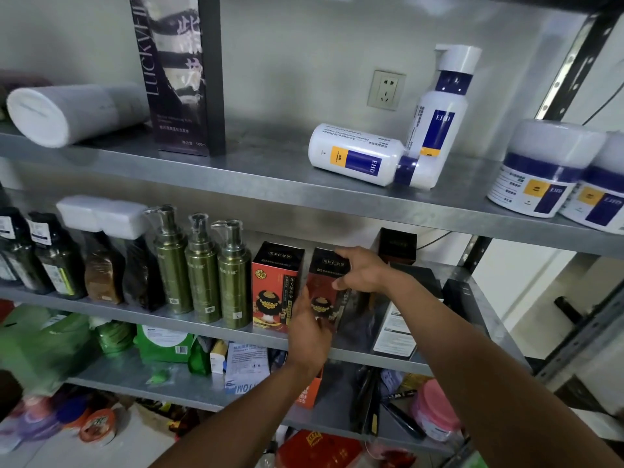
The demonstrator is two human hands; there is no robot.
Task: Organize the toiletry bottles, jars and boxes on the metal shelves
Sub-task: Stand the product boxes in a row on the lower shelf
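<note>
Right hand [359, 271] grip clamped on dark red box [324, 285] top; left hand [309, 332] braces its lower side, grip unclear. Likely squaring it beside matching orange-red box [275, 285], middle shelf [202, 327].

head cam | faces forward, slightly down | close to metal shelves [270, 170]

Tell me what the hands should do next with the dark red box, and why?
Probably set the dark red box down flush against the orange box. The left hand grips its lower left, the right hand its top right, and the orange box ends a tidy row with the green bottles.
</note>
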